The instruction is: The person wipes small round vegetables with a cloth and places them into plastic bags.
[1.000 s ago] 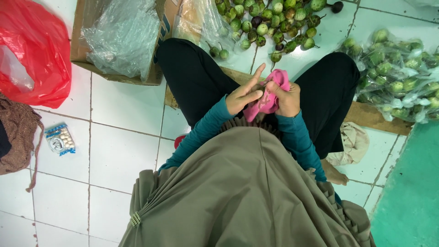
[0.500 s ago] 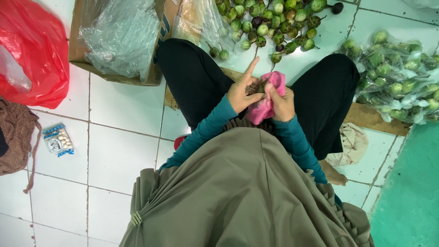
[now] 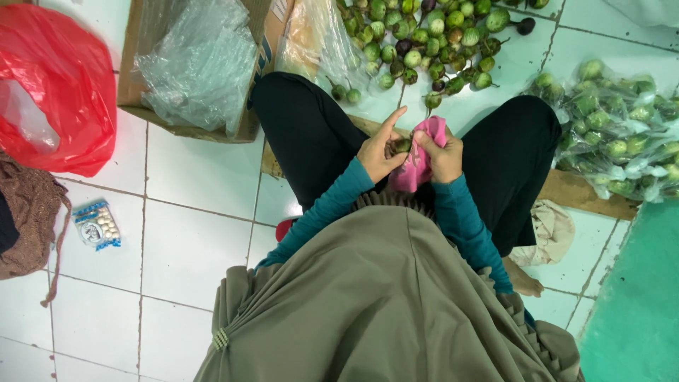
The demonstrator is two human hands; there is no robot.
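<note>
White tiled floor (image 3: 191,240) carrying a heap of eggplants (image 3: 424,42), a bagged lot (image 3: 622,134), a carton (image 3: 191,71), a red bag (image 3: 49,85), a small packet (image 3: 97,225), flat cardboard (image 3: 587,194).

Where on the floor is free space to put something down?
Bare white tiles lie between the cardboard box, the small packet and the person's knee. The floor ahead is crowded: loose green eggplants and a full clear bag. Both hands are busy with a pink cloth.
</note>
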